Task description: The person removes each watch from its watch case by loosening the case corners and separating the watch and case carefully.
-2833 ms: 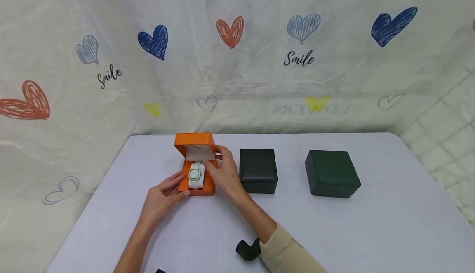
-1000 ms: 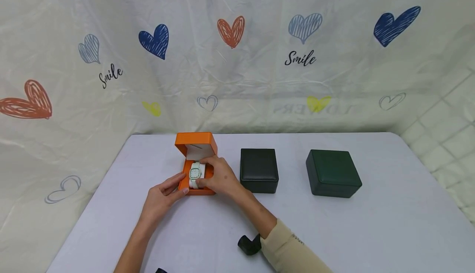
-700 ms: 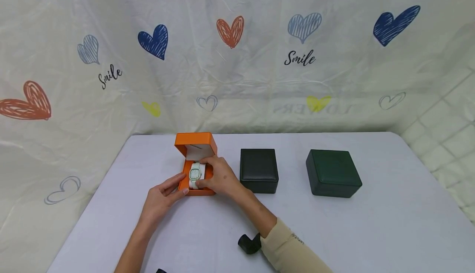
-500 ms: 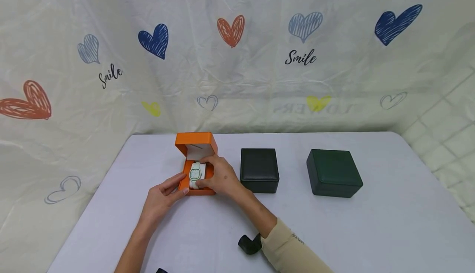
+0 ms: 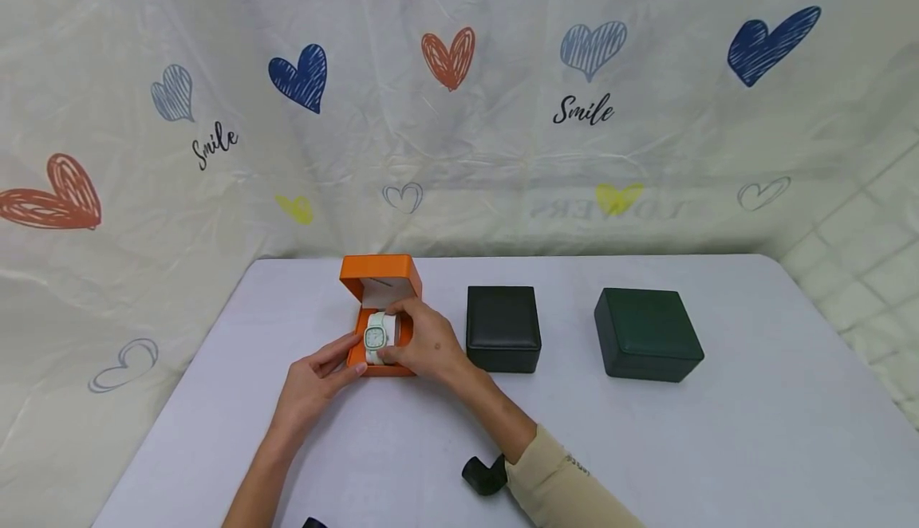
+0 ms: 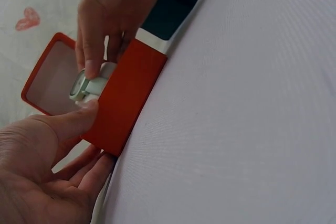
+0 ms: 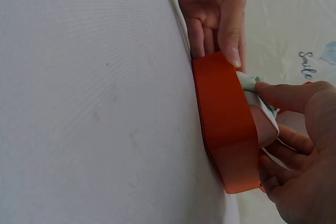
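Head view: watch (image 5: 375,338) inside open box (image 6: 128,95), pinched from its near and far ends by right hand (image 5: 432,346). Box corner pinched by left hand (image 5: 309,388). Best done with box held firmly down and watch guided level, both ends moved evenly.

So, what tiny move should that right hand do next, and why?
Perhaps gently lift the watch: the right hand already pinches it, the orange box is open, and the left hand holds the box at its side.
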Action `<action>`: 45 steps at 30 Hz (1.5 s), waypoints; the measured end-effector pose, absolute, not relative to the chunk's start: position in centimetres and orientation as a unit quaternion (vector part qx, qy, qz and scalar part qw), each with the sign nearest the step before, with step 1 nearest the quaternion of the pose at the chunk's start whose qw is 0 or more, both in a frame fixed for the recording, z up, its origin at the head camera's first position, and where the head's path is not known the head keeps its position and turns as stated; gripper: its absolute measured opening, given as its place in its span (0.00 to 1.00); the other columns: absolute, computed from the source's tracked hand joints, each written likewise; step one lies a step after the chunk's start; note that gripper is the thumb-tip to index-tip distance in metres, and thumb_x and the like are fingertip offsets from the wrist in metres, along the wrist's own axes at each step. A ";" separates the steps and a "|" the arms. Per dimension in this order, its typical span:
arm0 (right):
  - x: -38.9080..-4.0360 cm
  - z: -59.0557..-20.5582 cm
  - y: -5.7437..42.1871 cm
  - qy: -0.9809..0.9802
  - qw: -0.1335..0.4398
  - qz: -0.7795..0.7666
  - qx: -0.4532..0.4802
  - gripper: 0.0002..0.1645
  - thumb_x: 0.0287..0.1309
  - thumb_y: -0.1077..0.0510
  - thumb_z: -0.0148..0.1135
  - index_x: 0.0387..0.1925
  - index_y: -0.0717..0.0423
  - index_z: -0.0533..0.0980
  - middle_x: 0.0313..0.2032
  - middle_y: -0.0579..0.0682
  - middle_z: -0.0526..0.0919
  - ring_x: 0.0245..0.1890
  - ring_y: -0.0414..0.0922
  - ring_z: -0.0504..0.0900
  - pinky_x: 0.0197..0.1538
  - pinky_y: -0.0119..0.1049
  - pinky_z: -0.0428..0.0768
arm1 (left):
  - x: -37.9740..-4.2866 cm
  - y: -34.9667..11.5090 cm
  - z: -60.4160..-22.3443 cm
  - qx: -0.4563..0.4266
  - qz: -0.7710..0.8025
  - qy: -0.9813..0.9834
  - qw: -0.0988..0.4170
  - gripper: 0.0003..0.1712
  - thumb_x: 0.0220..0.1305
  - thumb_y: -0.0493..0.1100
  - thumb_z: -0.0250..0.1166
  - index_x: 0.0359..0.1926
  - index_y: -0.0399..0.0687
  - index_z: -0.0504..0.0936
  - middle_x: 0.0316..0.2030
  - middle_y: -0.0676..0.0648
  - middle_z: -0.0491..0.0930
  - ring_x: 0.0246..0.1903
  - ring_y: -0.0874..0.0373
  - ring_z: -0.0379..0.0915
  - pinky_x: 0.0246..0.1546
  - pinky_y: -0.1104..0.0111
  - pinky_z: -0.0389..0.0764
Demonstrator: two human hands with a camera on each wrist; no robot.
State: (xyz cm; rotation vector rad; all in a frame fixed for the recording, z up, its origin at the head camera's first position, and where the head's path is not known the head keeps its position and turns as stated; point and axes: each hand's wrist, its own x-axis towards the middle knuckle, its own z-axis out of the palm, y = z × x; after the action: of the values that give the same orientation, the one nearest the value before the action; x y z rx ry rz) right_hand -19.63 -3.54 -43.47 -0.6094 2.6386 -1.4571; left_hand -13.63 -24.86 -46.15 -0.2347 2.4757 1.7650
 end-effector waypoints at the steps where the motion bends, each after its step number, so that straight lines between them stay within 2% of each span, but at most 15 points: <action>1: -19.6 -43.4 -3.5 0.856 0.033 -0.477 -0.197 0.34 0.51 0.56 0.83 0.59 0.53 0.77 0.57 0.50 0.84 0.57 0.48 0.82 0.65 0.45 0.81 | -13.7 -24.8 -46.1 -0.077 0.579 0.810 0.046 0.35 0.61 0.53 0.77 0.68 0.57 0.80 0.73 0.51 0.74 0.74 0.57 0.67 0.54 0.86 0.77; 14: -19.3 -43.1 -3.3 0.839 0.020 -0.508 -0.193 0.32 0.53 0.56 0.81 0.59 0.54 0.77 0.56 0.50 0.85 0.55 0.51 0.82 0.62 0.45 0.82 | -13.5 -24.8 -46.0 -0.080 0.576 0.812 0.049 0.36 0.60 0.55 0.77 0.69 0.59 0.79 0.73 0.51 0.74 0.75 0.57 0.67 0.56 0.83 0.79; 22: -18.9 -43.1 -3.1 0.830 0.014 -0.521 -0.199 0.32 0.54 0.56 0.80 0.59 0.54 0.76 0.56 0.50 0.84 0.55 0.49 0.82 0.62 0.45 0.81 | -13.6 -24.6 -46.0 -0.078 0.569 0.818 0.047 0.36 0.60 0.56 0.77 0.69 0.60 0.79 0.73 0.51 0.74 0.74 0.55 0.68 0.56 0.83 0.79; 29: -18.7 -43.0 -3.1 0.812 0.006 -0.543 -0.216 0.31 0.55 0.59 0.79 0.59 0.56 0.75 0.57 0.52 0.83 0.58 0.52 0.81 0.66 0.50 0.80 | -13.6 -24.7 -46.1 -0.075 0.560 0.824 0.044 0.36 0.60 0.57 0.77 0.69 0.61 0.79 0.73 0.52 0.74 0.74 0.54 0.69 0.55 0.85 0.78; 37: -18.3 -42.8 -3.0 0.801 0.003 -0.556 -0.220 0.32 0.54 0.61 0.79 0.59 0.56 0.74 0.59 0.52 0.81 0.58 0.49 0.81 0.65 0.50 0.82 | -13.4 -24.8 -46.1 -0.074 0.537 0.839 0.037 0.35 0.61 0.59 0.76 0.68 0.65 0.80 0.71 0.55 0.76 0.74 0.56 0.69 0.58 0.83 0.77; 42: -18.0 -42.7 -2.8 0.792 0.011 -0.570 -0.217 0.33 0.55 0.62 0.78 0.60 0.56 0.74 0.60 0.52 0.80 0.57 0.50 0.82 0.63 0.49 0.84 | -13.2 -24.5 -46.0 -0.058 0.532 0.845 0.013 0.33 0.63 0.54 0.76 0.68 0.58 0.81 0.69 0.51 0.77 0.71 0.54 0.73 0.57 0.83 0.79; 45: -17.9 -42.6 -2.7 0.785 0.016 -0.581 -0.215 0.33 0.56 0.63 0.78 0.61 0.56 0.73 0.60 0.52 0.80 0.55 0.51 0.84 0.61 0.48 0.85 | -13.3 -24.2 -45.7 -0.051 0.526 0.849 -0.001 0.31 0.64 0.50 0.76 0.67 0.53 0.81 0.68 0.47 0.78 0.67 0.50 0.76 0.55 0.79 0.82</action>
State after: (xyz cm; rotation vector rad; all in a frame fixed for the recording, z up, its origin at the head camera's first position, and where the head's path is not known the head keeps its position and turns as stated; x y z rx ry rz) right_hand -17.91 -2.65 -42.58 -0.6696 2.4399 -1.8076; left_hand -13.27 -24.21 -45.74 -0.1600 2.6683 1.6538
